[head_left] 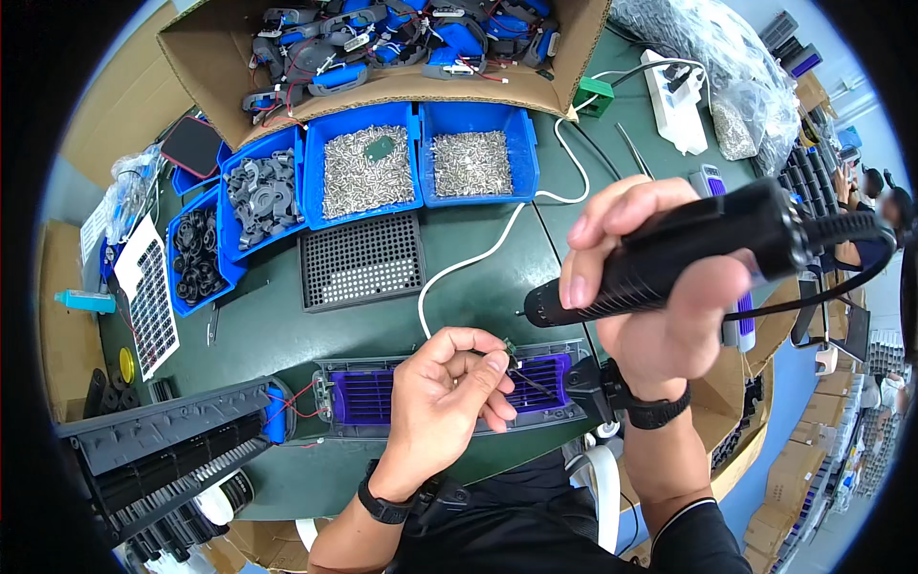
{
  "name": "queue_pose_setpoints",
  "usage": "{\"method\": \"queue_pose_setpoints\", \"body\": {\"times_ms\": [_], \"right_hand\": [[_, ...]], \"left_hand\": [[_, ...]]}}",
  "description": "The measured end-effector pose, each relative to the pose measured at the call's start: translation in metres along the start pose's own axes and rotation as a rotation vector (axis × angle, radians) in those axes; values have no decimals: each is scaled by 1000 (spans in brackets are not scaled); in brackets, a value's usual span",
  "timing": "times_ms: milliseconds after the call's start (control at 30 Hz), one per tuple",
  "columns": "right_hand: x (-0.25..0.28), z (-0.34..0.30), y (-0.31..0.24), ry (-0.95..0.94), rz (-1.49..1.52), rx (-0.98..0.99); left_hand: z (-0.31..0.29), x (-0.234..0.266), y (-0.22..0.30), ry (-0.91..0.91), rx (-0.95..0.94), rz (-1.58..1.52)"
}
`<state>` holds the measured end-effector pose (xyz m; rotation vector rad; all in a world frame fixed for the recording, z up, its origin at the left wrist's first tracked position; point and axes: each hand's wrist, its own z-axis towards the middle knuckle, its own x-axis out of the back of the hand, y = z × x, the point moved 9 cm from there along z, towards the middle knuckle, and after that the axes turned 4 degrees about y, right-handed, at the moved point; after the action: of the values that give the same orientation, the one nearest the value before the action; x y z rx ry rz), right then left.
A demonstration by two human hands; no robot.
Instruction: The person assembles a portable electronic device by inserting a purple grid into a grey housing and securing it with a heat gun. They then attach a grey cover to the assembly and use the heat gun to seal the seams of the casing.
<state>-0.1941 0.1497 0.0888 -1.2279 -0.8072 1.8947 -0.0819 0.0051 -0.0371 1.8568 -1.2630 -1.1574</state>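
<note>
My left hand (451,397) pinches a small green circuit board (511,352) between thumb and fingertips. Just below the board lies a long grey housing with a purple grille (378,396), flat on the table. My right hand (660,306) is wrapped round a black electric screwdriver (660,256), held in the air with its bit pointing left and its cord running off to the right. The bit is apart from both board and housing. Red wires link the housing to a blue battery-like part (278,415) on a larger grey housing part (182,421) at the left.
Blue bins of screws (469,165), grey plastic parts (260,199) and black parts (198,258) line the back. Before them sits a perforated black tray (361,260), partly filled with screws. A cardboard box (210,72) of blue and grey parts stands behind. A white cable (449,271) crosses the table.
</note>
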Motion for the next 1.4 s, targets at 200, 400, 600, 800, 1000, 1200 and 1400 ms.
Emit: {"method": "queue_pose_setpoints", "body": {"times_ms": [200,400,600,800,1000,1200,1400], "right_hand": [[10,2,20,27,-66,22],[1,2,-7,-103,-8,78],[-16,-2,-37,-247,103,74],[-16,-8,-32,-196,126,17],[-14,-11,-46,-163,94,24],[-15,-14,-58,-124,85,35],[-10,-16,-59,-90,120,53]], "left_hand": [[0,2,0,34,-7,5],[0,2,0,21,15,-10],[0,-1,1,-27,13,-38],[1,-1,-1,-55,-52,-85],[0,-2,3,-19,-80,-25],[-1,-3,2,-46,-65,-33],[-2,-2,2,-47,-107,-34]]}}
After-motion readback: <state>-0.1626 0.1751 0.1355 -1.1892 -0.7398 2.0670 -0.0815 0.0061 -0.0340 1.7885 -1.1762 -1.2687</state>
